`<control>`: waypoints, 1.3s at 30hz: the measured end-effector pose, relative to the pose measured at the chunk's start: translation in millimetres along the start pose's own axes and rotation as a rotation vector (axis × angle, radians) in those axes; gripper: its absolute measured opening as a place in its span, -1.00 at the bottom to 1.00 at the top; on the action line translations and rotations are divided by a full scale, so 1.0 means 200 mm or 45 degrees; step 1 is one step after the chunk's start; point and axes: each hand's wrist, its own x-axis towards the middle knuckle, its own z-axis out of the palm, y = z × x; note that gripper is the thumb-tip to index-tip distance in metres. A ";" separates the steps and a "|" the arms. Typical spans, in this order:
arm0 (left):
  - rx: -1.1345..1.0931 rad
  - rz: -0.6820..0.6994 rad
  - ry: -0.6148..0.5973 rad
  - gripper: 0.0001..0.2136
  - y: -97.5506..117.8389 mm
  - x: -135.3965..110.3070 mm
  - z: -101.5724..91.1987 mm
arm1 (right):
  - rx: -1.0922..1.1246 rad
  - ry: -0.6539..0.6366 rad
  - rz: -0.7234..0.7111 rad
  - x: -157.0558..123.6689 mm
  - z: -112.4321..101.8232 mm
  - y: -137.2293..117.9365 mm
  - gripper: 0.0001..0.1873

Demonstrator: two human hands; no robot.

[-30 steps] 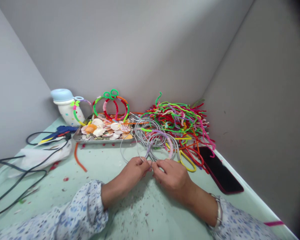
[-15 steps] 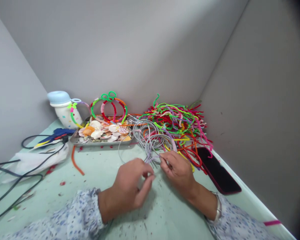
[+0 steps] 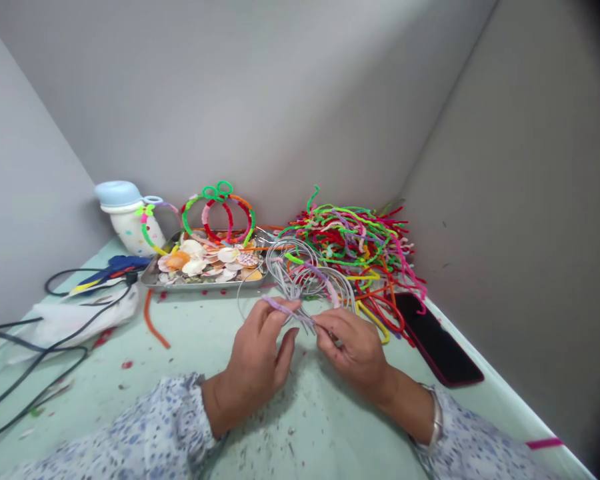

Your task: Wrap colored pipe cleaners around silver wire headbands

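Observation:
At the centre of the table, my right hand is closed, thumb and fingers pinching the near end of thin grey wire. A lavender pipe cleaner lies across the index finger of my left hand, its other end meeting the wire by my right fingertips. My left thumb stands apart from the fingers. Just beyond is a loose coil of grey wire. A curved strip wrapped in green, purple and pink pipe cleaner lies over this coil; whether it joins the pinched wire is unclear.
A metal tray holds seashells, with pipe-cleaner hoops behind. A white bottle stands left, near black cable. To the right are a pipe-cleaner heap, red-handled scissors and a phone.
My left hand has risen slightly toward the wire, and the lavender pipe cleaner now crosses its fingers. The wrapped strip has shifted a little left. My right hand keeps its pinch.

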 end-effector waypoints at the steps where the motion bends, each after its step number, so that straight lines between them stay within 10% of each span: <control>1: 0.028 0.022 0.038 -0.53 0.00 0.00 0.00 | 0.006 -0.018 -0.008 0.00 0.00 0.00 -0.84; 8: 0.153 0.272 -0.074 -0.58 -0.02 0.02 0.00 | 0.005 -0.064 -0.079 -0.01 0.01 -0.01 -0.87; 39: -0.039 0.195 -0.254 -0.89 -0.06 0.04 0.01 | 0.407 -0.319 0.228 -0.02 0.01 0.00 -0.85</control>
